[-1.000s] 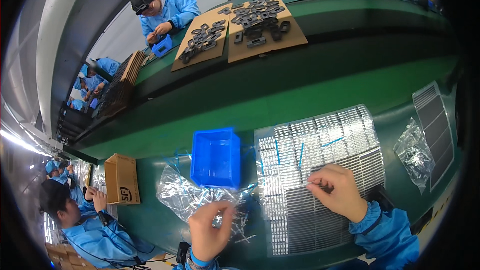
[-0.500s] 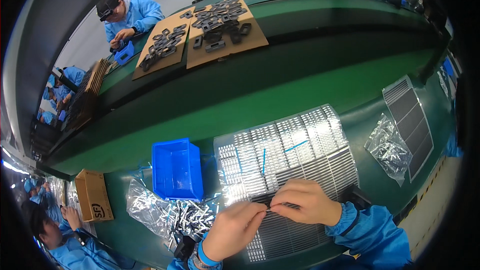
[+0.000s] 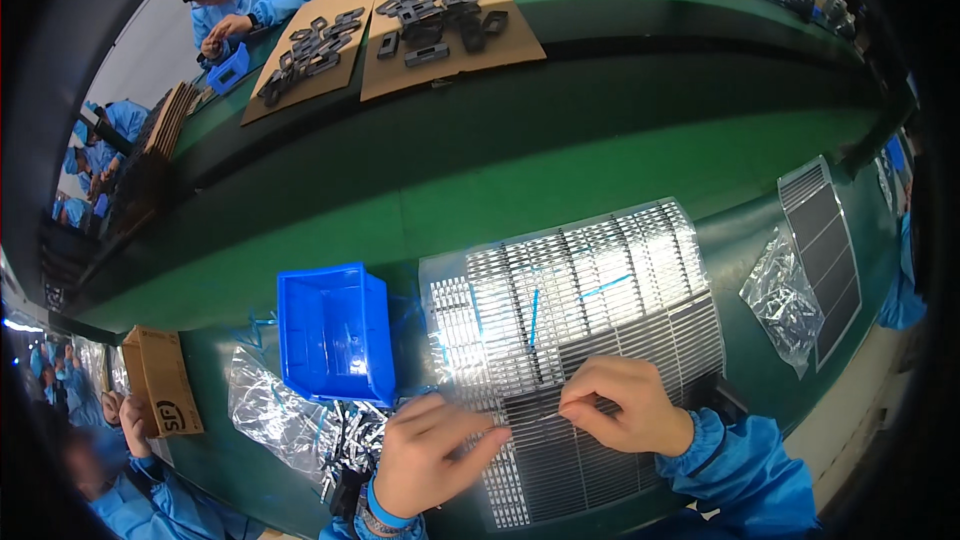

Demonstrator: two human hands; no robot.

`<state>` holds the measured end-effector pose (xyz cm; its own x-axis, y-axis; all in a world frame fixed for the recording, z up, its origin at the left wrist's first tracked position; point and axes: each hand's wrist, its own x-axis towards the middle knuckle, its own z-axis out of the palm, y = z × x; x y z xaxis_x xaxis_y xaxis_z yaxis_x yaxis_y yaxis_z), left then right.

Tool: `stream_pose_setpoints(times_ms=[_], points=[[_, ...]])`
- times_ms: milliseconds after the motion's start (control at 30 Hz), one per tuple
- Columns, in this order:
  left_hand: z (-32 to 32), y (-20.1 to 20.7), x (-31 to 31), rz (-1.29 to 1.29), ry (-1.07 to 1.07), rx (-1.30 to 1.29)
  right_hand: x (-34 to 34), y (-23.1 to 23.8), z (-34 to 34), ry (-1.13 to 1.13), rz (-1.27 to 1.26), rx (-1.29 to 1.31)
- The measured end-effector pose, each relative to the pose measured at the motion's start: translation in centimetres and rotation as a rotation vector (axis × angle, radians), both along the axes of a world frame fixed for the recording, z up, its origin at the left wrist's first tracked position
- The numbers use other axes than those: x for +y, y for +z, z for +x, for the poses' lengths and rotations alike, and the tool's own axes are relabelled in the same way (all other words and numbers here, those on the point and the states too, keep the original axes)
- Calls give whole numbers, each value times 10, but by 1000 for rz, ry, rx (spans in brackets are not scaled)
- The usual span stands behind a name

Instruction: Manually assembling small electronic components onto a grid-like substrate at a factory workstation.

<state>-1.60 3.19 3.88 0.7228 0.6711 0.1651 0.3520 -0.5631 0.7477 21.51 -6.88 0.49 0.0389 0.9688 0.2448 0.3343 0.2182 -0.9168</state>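
My left hand (image 3: 430, 455) is over the lower left of a clear sheet (image 3: 590, 280) with rows of small silver and dark strips. Its thumb and index fingertip come together; anything between them is too small to make out. A little to its right, my right hand (image 3: 625, 405) hovers above the dark striped part of that sheet, thumb and forefinger pinched. What this pinch holds, if anything, cannot be made out. Two thin blue strips (image 3: 535, 320) lie on the sheet. Left of it, a pile of small silver-and-black pieces (image 3: 355, 435) spills beside a clear plastic bag (image 3: 275, 410).
Behind the pile stands a blue bin (image 3: 335, 335). On the right lie another bag of silver pieces (image 3: 785, 300) and a dark striped sheet (image 3: 822, 250). A cardboard box (image 3: 160, 385) is at left, near a co-worker. Cardboard sheets (image 3: 455, 65) across the bench carry grey parts.
My hands, fingertips together before, have moved apart: the left one to the left, the right one slightly right. The whole view has shifted a little.
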Motion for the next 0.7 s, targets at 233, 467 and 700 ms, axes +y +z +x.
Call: stream_pose_setpoints(times_ms=[233,467,700], points=[[0,-3,3,191,5,78,-1,0,0,-2,-50,7],[4,-16,-7,43,-116,-42,0,0,2,53,-37,-18],[4,-19,-2,-415,-265,-227,0,-2,1,45,88,-102]])
